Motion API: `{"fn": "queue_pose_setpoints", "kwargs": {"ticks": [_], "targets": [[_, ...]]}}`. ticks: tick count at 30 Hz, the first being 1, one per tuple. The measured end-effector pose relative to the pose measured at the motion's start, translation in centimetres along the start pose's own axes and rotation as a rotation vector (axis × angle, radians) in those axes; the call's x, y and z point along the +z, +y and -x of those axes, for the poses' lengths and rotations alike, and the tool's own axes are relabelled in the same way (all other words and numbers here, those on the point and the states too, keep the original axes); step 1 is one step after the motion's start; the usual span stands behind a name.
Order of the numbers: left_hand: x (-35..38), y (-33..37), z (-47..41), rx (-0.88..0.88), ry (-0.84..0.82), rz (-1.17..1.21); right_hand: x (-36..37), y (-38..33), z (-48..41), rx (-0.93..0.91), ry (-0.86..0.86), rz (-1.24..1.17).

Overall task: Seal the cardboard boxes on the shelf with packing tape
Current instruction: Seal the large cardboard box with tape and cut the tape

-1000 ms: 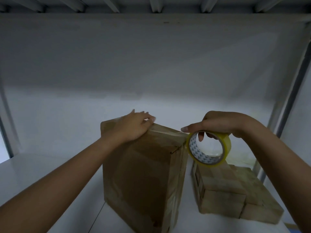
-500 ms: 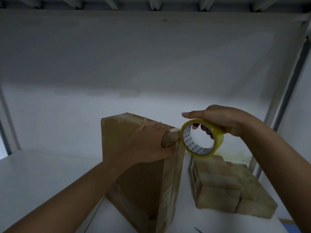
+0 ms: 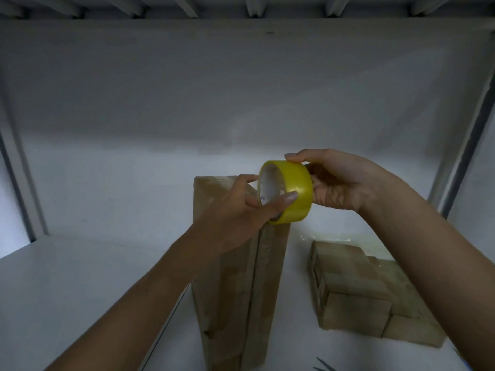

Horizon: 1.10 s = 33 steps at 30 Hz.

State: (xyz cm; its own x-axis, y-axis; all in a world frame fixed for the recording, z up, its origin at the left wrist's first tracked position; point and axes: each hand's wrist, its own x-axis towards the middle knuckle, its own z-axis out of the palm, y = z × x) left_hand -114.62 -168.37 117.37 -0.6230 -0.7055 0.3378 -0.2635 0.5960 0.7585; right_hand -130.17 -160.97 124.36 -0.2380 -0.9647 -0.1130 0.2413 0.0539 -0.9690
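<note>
**Holding the yellow tape roll (image 3: 290,194) in both hands at the top of the tall cardboard box (image 3: 235,290)**

The roll is held on edge, its open core facing left, in front of the box's upper right corner. Whether it touches the cardboard cannot be told.

The left hand (image 3: 238,212) grips it from the near side. Its thumb lies across the glossy outer band and its fingers curl at the rim of the core. The right hand (image 3: 345,183) holds the far side, with the index finger laid over the top of the roll and the other fingers curled behind it.

The tall box stands upright on the white shelf (image 3: 80,277), with a seam running down its near face. To its right, apart from it, sits a low stack of small cardboard boxes (image 3: 359,293), with clear film behind them. A grey upright post (image 3: 467,145) rises at the right edge, and the ribs of the upper shelf (image 3: 251,6) cross overhead.
</note>
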Motion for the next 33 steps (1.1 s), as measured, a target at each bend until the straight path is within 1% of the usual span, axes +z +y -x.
{"fn": "queue_pose_setpoints", "kwargs": {"ticks": [3, 6, 9, 12, 18, 23, 25, 26, 28, 29, 30, 31, 33], "targets": [[-0.4, 0.5, -0.1, -0.105, 0.055, 0.008, 1.2, 0.1, 0.0, -0.019, -0.035, -0.048], [-0.8, -0.1, -0.5, -0.13, 0.094, 0.093, 1.9, 0.3, -0.2, -0.042, -0.019, -0.076], [-1.2, 0.0, -0.5, -0.172, 0.12, 0.04, 2.3, 0.5, -0.4, -0.062, -0.023, -0.127], [-1.5, -0.1, -0.7, -0.173, 0.141, -0.007, 2.4, 0.7, -0.5, -0.094, -0.05, -0.151], [-1.0, 0.7, -0.7, -0.204, 0.115, 0.236, 2.9, 1.2, -1.0, -0.127, -0.114, -0.182], [-0.4, 0.3, -0.5, -0.209, 0.116, 0.326, 2.9, 2.5, -0.5, -0.107, -0.215, -0.096], [-0.2, -0.2, -0.5, -0.223, 0.156, 0.328, 1.9, 3.1, -0.6, -0.14, -0.185, -0.028], [-0.1, -0.7, -0.6, -0.229, 0.178, 0.309, 1.1, 3.6, -0.7, -0.165, -0.129, 0.023], [0.2, -1.2, -0.5, -0.229, 0.224, 0.27, -0.8, 5.1, -0.7, -0.187, 0.027, 0.223], [0.4, -1.3, -0.5, -0.215, 0.243, 0.287, -1.9, 6.1, -0.7, -0.158, 0.098, 0.354], [0.6, -1.4, -0.6, -0.196, 0.25, 0.319, -3.3, 7.3, -1.0, -0.09, 0.145, 0.482], [0.8, -1.3, -0.6, -0.174, 0.237, 0.352, -4.8, 8.6, -1.4, 0.023, 0.155, 0.593], [1.1, -0.8, -0.8, -0.145, 0.173, 0.388, -7.9, 11.8, -2.7, 0.352, 0.062, 0.803]]}}
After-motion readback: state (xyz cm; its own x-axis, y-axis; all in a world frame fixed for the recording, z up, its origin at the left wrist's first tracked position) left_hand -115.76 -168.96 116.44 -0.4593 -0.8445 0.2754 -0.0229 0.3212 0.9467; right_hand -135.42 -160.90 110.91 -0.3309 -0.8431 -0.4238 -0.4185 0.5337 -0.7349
